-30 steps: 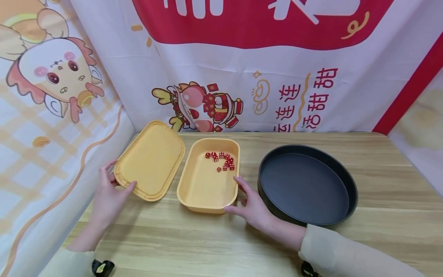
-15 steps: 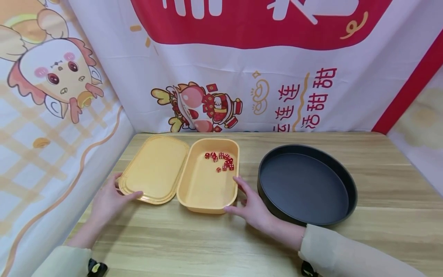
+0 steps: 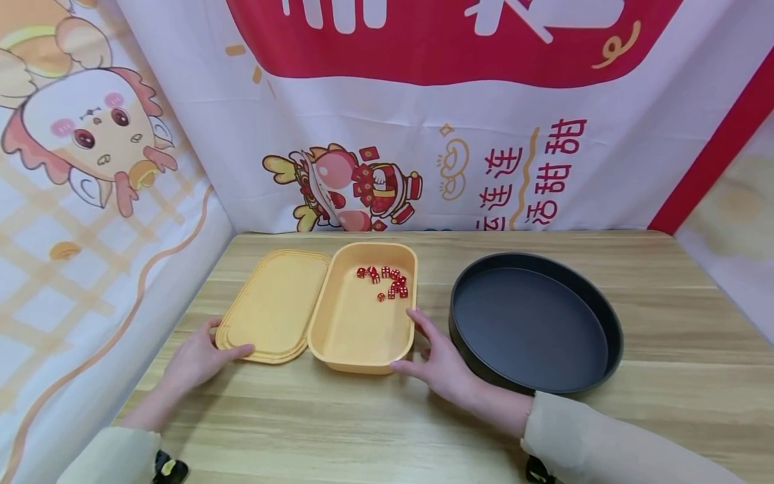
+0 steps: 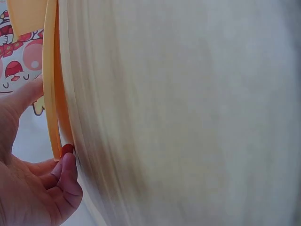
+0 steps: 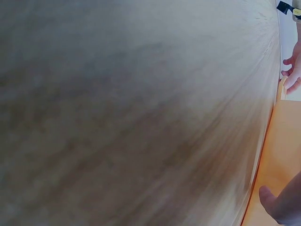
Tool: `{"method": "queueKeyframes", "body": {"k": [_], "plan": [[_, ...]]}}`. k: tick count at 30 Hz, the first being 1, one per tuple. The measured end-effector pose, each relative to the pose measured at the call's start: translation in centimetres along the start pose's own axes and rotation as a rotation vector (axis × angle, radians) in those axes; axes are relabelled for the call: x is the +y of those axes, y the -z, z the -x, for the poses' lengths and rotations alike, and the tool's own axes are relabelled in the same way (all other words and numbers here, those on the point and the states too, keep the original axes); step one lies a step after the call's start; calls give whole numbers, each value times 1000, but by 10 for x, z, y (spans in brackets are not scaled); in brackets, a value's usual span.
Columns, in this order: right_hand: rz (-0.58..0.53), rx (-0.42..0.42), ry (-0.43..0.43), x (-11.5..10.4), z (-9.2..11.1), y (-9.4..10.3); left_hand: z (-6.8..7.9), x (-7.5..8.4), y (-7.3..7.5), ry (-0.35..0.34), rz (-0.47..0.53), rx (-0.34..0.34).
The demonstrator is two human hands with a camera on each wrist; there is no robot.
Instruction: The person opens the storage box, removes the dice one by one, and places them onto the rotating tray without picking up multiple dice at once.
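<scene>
In the head view, my left hand [image 3: 195, 356] grips the near left corner of a flat yellow lid [image 3: 275, 306], thumb on top and fingers at its side edge. The left wrist view shows the lid [image 4: 51, 84] edge-on, close above the table, with curled fingertips under its edge. Right of the lid stands an open yellow box [image 3: 357, 329], with several small red dice [image 3: 395, 284] at its far right. My right hand [image 3: 444, 366] touches the box's near right corner, thumb and forefinger spread against the outside. In the right wrist view, the thumb rests beside the box wall [image 5: 275, 150].
A round black pan [image 3: 535, 323] stands on the right of the wooden table [image 3: 338, 430], close to my right hand. A printed cloth [image 3: 375, 107] hangs behind the table, and another covers the left side.
My left hand has lowered the lid and moved it slightly right and nearer, tilting it flatter beside the box. The right hand, box and dice have stayed in place.
</scene>
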State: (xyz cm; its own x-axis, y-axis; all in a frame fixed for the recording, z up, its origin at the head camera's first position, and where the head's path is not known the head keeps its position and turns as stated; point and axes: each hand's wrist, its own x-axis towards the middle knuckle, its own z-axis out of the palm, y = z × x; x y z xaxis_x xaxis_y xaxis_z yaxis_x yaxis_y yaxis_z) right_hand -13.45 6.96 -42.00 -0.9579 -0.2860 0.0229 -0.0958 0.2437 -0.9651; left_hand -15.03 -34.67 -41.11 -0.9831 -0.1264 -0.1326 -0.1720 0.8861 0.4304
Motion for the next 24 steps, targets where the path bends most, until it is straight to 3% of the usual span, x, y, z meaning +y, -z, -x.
{"method": "queueKeyframes", "body": {"k": [24], "plan": [[2,5,-17,1,-1,0,3,-1,-2,-82,-2,34]]}}
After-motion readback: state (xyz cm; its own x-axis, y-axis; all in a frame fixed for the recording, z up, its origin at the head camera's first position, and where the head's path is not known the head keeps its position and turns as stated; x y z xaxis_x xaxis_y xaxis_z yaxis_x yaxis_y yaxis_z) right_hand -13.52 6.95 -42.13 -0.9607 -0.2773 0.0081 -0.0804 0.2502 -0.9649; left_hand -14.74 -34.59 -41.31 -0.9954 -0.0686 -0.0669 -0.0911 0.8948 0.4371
